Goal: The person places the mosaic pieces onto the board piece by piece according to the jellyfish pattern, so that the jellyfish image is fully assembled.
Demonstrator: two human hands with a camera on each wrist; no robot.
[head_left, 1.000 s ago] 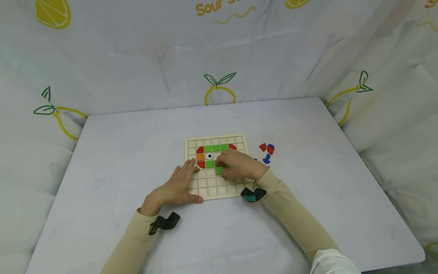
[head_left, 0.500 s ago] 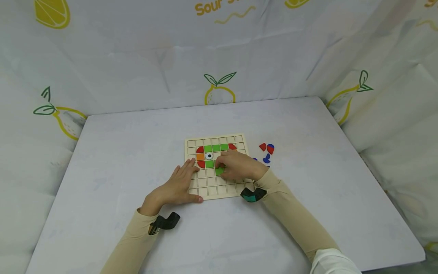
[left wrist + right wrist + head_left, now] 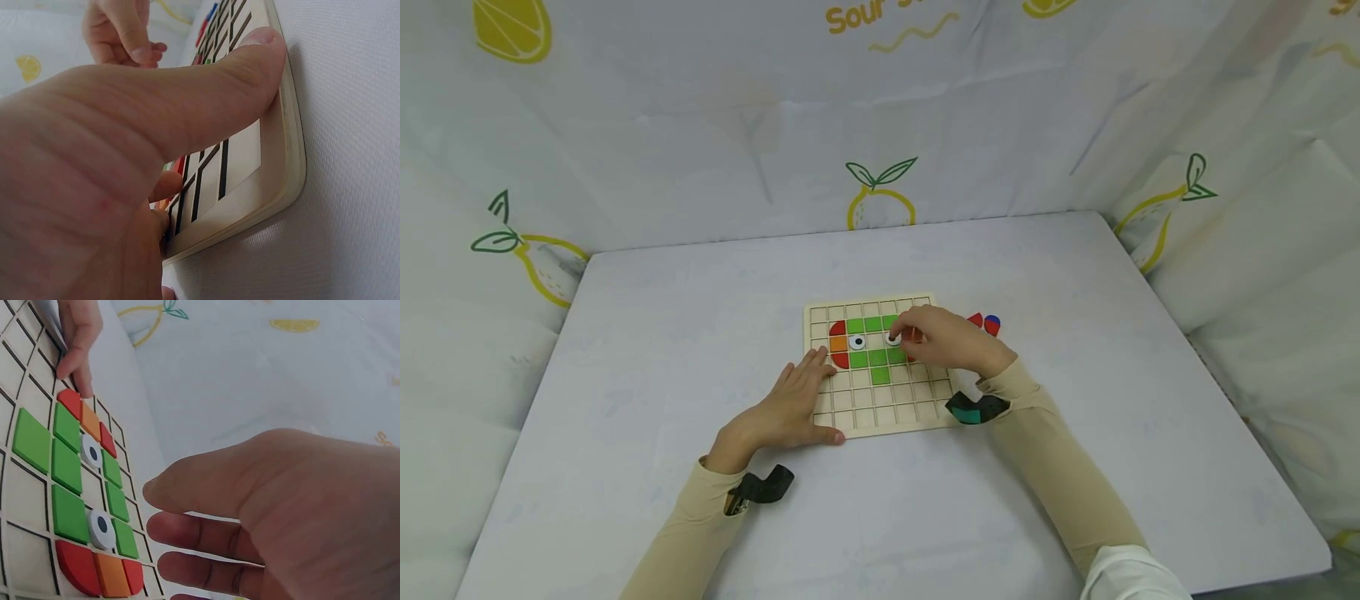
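The square wooden grid board [image 3: 880,417] lies on the table, with coloured tiles set in its cells. My left hand [image 3: 790,410] rests on its left edge with straight fingers, the thumb [image 3: 256,56] on the front corner. My right hand [image 3: 946,340] hovers over the right part of the board, fingers loosely bent and holding nothing. Two white eye tiles [image 3: 91,452] sit between rows of green squares [image 3: 67,514]. Red rounded tiles [image 3: 78,567] and orange squares [image 3: 112,575] border them on both sides. One green square [image 3: 881,376] lies below the lower row.
Loose red [image 3: 975,320] and blue-and-red pieces [image 3: 992,323] lie to the right of the board, partly hidden behind my right hand. A white curtain [image 3: 700,142] with lemon prints hangs behind the white table [image 3: 662,333].
My right hand has lifted from the lower green squares and moved up and to the right. The second eye tile and lower green row now show. My left hand has stayed put.
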